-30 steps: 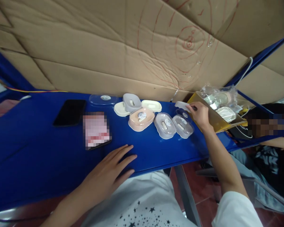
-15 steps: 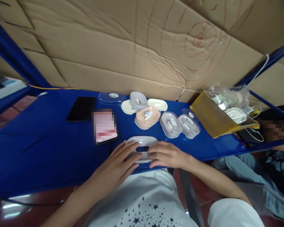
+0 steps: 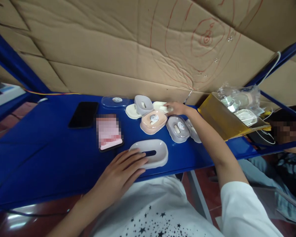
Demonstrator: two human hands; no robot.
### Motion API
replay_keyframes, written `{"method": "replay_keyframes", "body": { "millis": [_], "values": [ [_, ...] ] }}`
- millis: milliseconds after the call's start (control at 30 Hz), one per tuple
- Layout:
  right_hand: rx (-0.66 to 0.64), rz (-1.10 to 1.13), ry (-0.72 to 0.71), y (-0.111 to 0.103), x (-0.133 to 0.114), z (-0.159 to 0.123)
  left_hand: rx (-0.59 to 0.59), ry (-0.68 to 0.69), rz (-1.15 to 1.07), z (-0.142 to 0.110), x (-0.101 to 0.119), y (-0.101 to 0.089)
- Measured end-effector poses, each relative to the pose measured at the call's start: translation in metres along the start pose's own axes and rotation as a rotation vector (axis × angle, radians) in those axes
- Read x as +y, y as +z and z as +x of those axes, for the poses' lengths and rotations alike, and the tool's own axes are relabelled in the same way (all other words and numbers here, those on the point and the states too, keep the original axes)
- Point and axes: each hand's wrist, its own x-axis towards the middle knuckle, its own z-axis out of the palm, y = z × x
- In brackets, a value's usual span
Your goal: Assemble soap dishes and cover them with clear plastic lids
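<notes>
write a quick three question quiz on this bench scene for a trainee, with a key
1. Which hand touches the light grey dish near the front edge of the blue table?
2. True or false: the peach container is to the right of the black flat device.
3. The right hand is at which of these? a) the clear lid; b) a cream piece; c) the open box.

Key: 1. The left hand; 2. True; 3. b
</notes>
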Motion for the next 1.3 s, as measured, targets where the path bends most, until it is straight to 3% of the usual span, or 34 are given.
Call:
{"method": "replay_keyframes", "body": {
  "millis": [133,367,433,533,633,733,800,900,967,1067,1133,1300],
  "values": [
    [0.039,-0.035,0.031,-0.002,0.007,-0.011,0.008,0.001,0.000,0.001,0.001,-0.001],
    [0.262,-0.053,0.011,-0.030,0.013,-0.058,0.043,-0.026,-0.007,0.001,0.003,-0.001],
    [0.356,-0.048,-0.059,-0.032,-0.004,-0.086,0.077,-0.050,-0.003,0.001,0.004,-0.003],
    [0.474,-0.078,-0.237,-0.019,-0.051,-0.144,0.177,-0.118,-0.010,0.001,0.009,-0.009],
    [0.451,-0.090,-0.368,0.016,-0.107,-0.201,0.269,-0.178,-0.017,0.002,0.015,-0.015],
    [0.356,-0.025,-0.411,0.058,-0.145,-0.230,0.249,-0.167,-0.003,0.004,0.020,-0.017],
    [0.353,0.035,-0.430,0.080,-0.154,-0.233,0.205,-0.130,0.029,0.004,0.022,-0.015],
    [0.396,0.115,-0.472,0.097,-0.148,-0.228,0.179,-0.099,0.087,0.005,0.025,-0.009],
    [0.444,0.182,-0.449,0.101,-0.138,-0.229,0.168,-0.099,0.111,0.005,0.027,-0.006],
    [0.628,0.317,-0.314,0.102,-0.122,-0.235,0.138,-0.082,0.149,0.008,0.029,-0.001],
    [0.665,0.343,-0.258,0.102,-0.118,-0.235,0.115,-0.059,0.183,0.010,0.028,0.003],
    [0.334,0.247,-0.352,0.094,-0.122,-0.220,0.037,-0.013,0.230,0.013,0.025,0.007]
  ]
}}
